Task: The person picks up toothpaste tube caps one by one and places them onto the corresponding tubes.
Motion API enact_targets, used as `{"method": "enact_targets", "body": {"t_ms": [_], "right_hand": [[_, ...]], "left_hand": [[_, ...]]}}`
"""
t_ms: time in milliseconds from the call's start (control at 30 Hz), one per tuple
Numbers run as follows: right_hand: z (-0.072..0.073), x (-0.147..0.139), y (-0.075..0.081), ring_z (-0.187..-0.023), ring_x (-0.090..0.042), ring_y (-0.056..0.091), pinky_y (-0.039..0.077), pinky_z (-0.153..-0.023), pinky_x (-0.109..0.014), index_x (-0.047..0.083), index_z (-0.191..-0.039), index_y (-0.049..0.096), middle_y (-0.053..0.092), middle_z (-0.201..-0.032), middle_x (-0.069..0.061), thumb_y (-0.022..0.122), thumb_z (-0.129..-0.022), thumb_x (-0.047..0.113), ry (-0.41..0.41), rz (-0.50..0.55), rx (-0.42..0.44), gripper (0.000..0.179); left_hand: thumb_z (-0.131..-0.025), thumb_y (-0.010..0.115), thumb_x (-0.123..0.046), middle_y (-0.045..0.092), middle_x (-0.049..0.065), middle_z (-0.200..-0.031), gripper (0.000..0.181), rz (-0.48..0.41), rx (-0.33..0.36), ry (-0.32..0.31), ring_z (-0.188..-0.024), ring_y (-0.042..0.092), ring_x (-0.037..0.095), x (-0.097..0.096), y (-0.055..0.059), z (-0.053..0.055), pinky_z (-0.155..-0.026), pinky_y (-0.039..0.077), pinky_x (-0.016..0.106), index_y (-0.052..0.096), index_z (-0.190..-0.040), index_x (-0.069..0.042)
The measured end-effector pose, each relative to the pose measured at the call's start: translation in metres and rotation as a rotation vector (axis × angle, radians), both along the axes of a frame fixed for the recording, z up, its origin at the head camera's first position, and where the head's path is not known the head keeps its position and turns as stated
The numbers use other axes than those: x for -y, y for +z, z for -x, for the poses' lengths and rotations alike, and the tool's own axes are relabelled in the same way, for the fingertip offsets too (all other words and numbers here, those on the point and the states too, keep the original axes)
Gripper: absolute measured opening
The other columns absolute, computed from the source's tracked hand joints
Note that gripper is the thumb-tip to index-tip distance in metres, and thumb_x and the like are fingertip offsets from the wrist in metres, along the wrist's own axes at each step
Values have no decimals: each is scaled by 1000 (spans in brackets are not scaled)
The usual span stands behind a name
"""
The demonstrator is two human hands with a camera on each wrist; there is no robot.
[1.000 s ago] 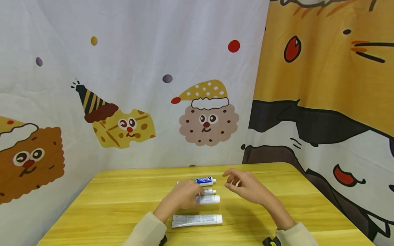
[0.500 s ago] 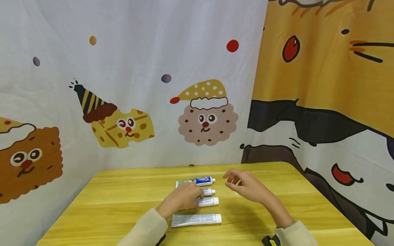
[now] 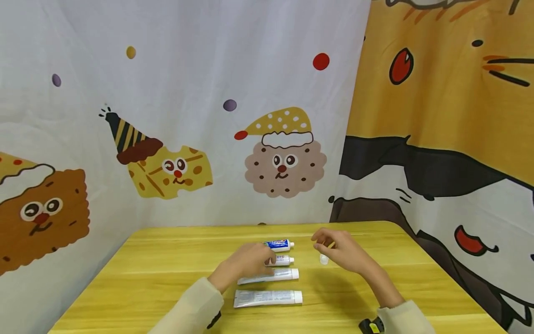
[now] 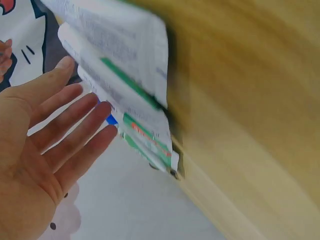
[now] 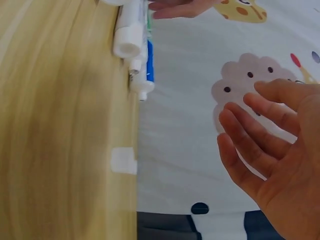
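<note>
Several toothpaste tubes lie in a row on the table, ends facing right. My left hand (image 3: 246, 260) is over the middle ones, fingers relaxed and spread in the left wrist view, holding nothing. Partly behind it lie a blue-and-white tube (image 3: 279, 245) and a smaller white tube (image 3: 284, 260), both with narrow nozzle ends showing. Below the hand is a tube with a wide white cap (image 3: 279, 275). A similar silvery-white capped tube (image 3: 267, 298) lies nearest me. My right hand (image 3: 344, 250) hovers with loosely bent, empty fingers beside a loose white cap (image 3: 323, 260).
The yellow wood-grain table (image 3: 158, 278) ends at a pale curtain (image 3: 187, 83) printed with cartoon snacks. An orange, black and white printed cloth (image 3: 417, 116) hangs along the right side.
My left hand has come up off the third tube, showing more of its length. My right hand has shifted slightly right, and the loose white cap beside it now shows more.
</note>
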State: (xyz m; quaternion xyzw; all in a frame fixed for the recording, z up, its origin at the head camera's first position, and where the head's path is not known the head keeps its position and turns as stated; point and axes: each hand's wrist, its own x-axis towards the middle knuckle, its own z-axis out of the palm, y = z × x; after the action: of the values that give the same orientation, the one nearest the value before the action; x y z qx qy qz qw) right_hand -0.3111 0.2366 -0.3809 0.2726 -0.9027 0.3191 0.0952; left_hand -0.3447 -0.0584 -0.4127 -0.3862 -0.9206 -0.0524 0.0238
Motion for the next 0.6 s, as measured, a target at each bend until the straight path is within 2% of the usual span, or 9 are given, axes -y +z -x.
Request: {"method": "enact_targets", "body": {"t_ms": [100, 200, 300, 367, 467, 533, 600], "right_hand": [[4, -3, -5, -87, -5, 66, 56, -77, -26, 17, -109, 71, 73, -96, 6, 66, -101, 22, -41, -23, -20, 10], [10, -3, -12, -87, -8, 67, 55, -76, -27, 17, -105, 71, 73, -96, 4, 69, -98, 18, -107, -73, -62, 8], [18, -1, -18, -88, -13, 68, 55, -76, -31, 17, -103, 72, 73, -97, 2, 73, -94, 17, -162, -178, -102, 9], [25, 1, -22, -88, -17, 67, 55, -75, -34, 16, -102, 72, 73, -98, 0, 76, -91, 17, -183, -275, -105, 12], [31, 3, -25, -85, -18, 64, 53, -71, -37, 15, -103, 73, 71, -100, -3, 79, -87, 16, -180, -417, -65, 17], [34, 4, -26, -82, -18, 61, 51, -69, -39, 15, -104, 74, 69, -102, -4, 79, -86, 13, -178, -497, -15, 19], [36, 4, -27, -81, -19, 60, 51, -70, -41, 13, -104, 74, 68, -103, -5, 77, -84, 9, -169, -545, 30, 21]], "left_hand": [[-90, 81, -31, 75, -7, -93, 21, -28, -28, -11, -76, 60, 2, 2, 2, 6, -72, 52, 22, 79, -105, -18], [-91, 80, -25, 77, -2, -95, 19, -71, -50, -6, -78, 64, 5, 2, 0, 16, -72, 54, 23, 79, -106, -14], [-92, 78, -23, 77, -1, -98, 18, -97, -60, 10, -80, 65, 6, 4, -4, 27, -74, 55, 24, 79, -106, -12], [-92, 79, -26, 74, -2, -89, 15, -85, -55, 20, -74, 60, 5, 4, -6, 32, -69, 52, 23, 78, -98, -12], [-90, 80, -31, 60, -8, -71, 20, -56, -55, 35, -63, 46, 4, 2, -8, 36, -61, 42, 21, 71, -80, -17], [-89, 80, -32, 44, -9, -61, 32, -39, -57, 37, -57, 34, 5, 0, -9, 38, -55, 32, 21, 58, -68, -19], [-86, 79, -30, 33, -11, -58, 40, -28, -74, 30, -54, 29, 5, -3, -11, 39, -53, 27, 21, 48, -64, -22]]}}
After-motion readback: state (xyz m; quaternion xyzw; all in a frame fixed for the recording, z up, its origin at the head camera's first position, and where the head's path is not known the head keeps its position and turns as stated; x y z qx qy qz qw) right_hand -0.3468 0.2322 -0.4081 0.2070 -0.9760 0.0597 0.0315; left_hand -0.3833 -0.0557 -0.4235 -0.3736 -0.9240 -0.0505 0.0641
